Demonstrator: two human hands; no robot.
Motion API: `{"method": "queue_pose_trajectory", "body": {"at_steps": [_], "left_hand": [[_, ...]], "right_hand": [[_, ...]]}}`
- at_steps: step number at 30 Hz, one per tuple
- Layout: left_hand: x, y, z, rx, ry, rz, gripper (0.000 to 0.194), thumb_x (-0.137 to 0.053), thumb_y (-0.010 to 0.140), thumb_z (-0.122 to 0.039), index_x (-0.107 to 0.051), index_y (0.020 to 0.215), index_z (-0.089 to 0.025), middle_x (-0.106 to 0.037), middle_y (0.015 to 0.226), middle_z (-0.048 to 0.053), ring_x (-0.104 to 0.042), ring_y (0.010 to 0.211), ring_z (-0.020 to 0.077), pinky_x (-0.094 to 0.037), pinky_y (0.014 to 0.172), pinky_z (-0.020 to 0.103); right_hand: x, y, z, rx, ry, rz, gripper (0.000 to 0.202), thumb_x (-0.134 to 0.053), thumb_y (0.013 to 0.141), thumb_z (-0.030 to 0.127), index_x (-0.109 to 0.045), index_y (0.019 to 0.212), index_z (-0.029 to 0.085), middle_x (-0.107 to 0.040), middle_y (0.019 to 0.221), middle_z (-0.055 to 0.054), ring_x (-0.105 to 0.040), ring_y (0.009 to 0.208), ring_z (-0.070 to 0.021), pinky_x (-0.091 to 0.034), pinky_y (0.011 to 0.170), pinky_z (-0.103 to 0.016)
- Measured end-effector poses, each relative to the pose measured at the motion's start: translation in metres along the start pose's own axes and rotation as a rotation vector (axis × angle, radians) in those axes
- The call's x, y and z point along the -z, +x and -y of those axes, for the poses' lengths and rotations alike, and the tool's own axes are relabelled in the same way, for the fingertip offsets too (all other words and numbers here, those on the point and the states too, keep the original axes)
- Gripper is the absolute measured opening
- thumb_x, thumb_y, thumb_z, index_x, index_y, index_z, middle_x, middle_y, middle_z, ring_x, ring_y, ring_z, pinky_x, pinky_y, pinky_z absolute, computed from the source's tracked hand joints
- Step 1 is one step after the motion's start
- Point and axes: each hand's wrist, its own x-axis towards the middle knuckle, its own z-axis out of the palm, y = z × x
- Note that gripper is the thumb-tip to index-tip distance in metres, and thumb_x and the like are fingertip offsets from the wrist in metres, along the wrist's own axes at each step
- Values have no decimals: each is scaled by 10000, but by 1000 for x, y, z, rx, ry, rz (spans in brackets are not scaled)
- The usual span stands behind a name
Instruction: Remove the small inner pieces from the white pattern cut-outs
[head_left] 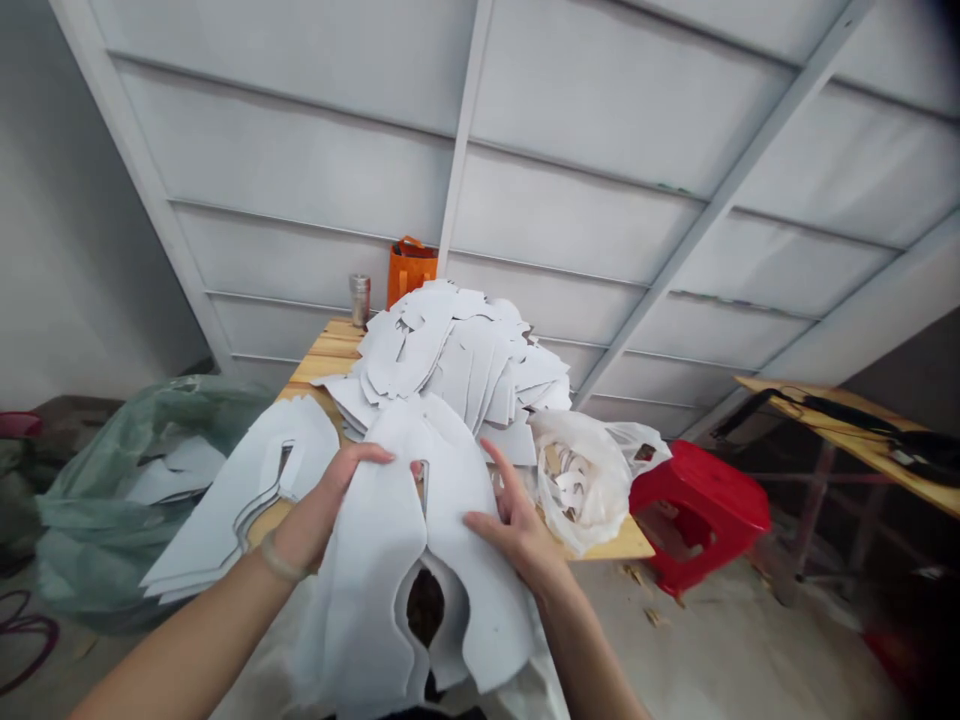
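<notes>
A stack of white cut-out sheets (375, 560), with a slot and a rounded opening in the middle, is held between both hands at the near end of the table. My left hand (322, 505) grips its left edge, the thumb lying on top and the other fingers mostly hidden. On the right side, my right hand (514, 520) holds the stack with its thumb on the top face and its index finger raised. Behind them rises a large heap of similar white pieces (472, 360). Another neat stack (255, 480) lies left of my left hand.
The wooden table (337, 345) carries a metal tumbler (360, 300), an orange bag (412, 270) and a white plastic bag (585, 480) of scraps. A green plastic bag (97, 550) stands left, a red stool (705, 510) right, near another wooden table (885, 450).
</notes>
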Motion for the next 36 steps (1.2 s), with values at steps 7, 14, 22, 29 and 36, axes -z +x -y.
{"method": "queue_pose_trajectory", "body": {"at_steps": [7,14,22,29,36], "left_hand": [[11,68,72,-54,535,-267,728,-629,722,-118,-535,1440,-201,-660,1295,123,-586,1296,315,-423,1154,488],[12,52,128,-476,1201,-239,450,-426,891,-93,-735,1205,-183,-523,1531,116,-369,1499,351,-366,1209,581],[3,22,152,-475,1452,-60,415,-406,1010,-216,-699,1304,-215,-633,1448,86,-550,1371,339,-454,1131,575],[0,26,151,-507,1391,-105,368,-434,1012,-224,-736,1222,-216,-672,1390,83,-558,1346,343,-465,1122,576],[-1,22,149,-493,1317,-87,351,-451,1013,-244,-739,1212,-224,-681,1375,76,-539,1365,328,-459,1139,570]], "right_hand": [[-3,2,-107,65,-533,-335,558,-584,821,99,-603,1368,211,-675,1237,-118,-646,1182,-287,-530,1044,-489],[-9,0,-104,239,-1072,-297,290,-560,934,107,-680,1185,191,-647,1197,-142,-608,1103,-281,-558,945,-425],[29,-6,-100,-71,-1298,-584,166,-637,949,251,-638,1095,172,-632,1035,-120,-633,953,-286,-526,766,-368],[42,-1,-97,-268,-1351,-626,270,-608,978,262,-626,1218,140,-678,1093,-129,-669,810,-229,-451,647,-310],[47,1,-86,-238,-1411,-689,211,-546,991,194,-704,855,160,-680,949,-72,-585,657,-141,-293,552,-273]]}}
